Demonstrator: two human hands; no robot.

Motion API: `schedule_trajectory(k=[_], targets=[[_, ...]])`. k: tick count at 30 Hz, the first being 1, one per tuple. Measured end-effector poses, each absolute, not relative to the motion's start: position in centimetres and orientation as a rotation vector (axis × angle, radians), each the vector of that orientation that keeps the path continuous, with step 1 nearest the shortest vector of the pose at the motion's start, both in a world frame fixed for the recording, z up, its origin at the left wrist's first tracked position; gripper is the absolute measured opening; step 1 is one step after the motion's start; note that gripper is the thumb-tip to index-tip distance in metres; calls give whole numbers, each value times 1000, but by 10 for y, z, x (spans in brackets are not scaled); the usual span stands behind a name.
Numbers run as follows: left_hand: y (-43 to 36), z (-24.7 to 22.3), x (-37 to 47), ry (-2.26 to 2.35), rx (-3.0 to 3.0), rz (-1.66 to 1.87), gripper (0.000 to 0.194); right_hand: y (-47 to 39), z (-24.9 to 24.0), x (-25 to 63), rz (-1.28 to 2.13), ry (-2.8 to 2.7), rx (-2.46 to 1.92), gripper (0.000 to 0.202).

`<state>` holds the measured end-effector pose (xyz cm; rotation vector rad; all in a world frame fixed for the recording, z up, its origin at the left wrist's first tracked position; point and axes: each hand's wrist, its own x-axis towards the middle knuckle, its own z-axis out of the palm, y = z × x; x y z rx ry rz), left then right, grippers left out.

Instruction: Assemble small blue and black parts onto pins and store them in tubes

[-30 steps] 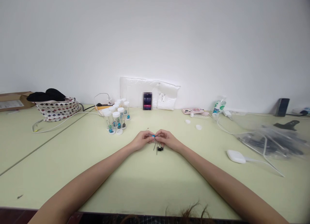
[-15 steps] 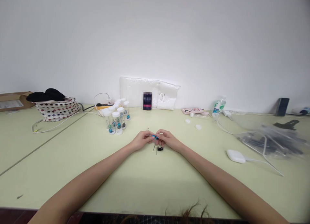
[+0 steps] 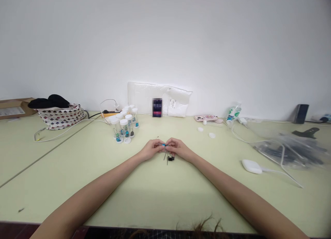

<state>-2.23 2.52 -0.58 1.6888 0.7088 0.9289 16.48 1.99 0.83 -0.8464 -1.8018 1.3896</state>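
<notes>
My left hand (image 3: 151, 149) pinches a small blue piece (image 3: 163, 145) at the middle of the table. From the other side, my right hand (image 3: 178, 148) has its fingertips pressed on the same blue piece, and the two hands nearly meet. The fingers cover much of the piece. Thin dark rods (image 3: 167, 159) show just below the fingers; whether they are joined to the piece I cannot tell. A small black part (image 3: 171, 158) lies on the table under my right hand. To the left stand several clear tubes (image 3: 126, 127) with white caps and blue pieces inside.
A phone (image 3: 157, 107) leans on a white plastic package (image 3: 142, 94) by the wall. White caps (image 3: 212, 135), a pink phone (image 3: 206, 118) and a bottle (image 3: 233, 113) are right of centre. Farther right are a white charger (image 3: 251, 166) and plastic bags (image 3: 292, 151). A patterned basket (image 3: 60, 116) stands left.
The fingers of my right hand have shifted slightly left and closed in around the blue piece, so less of it shows. My left hand has hardly moved.
</notes>
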Motion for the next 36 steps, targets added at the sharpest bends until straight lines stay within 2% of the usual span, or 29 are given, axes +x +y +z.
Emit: schedule_trajectory(k=[36], targets=[[23,-3,-22,697,1699,926,28,21,8,165,1384,-1786,-850,30]])
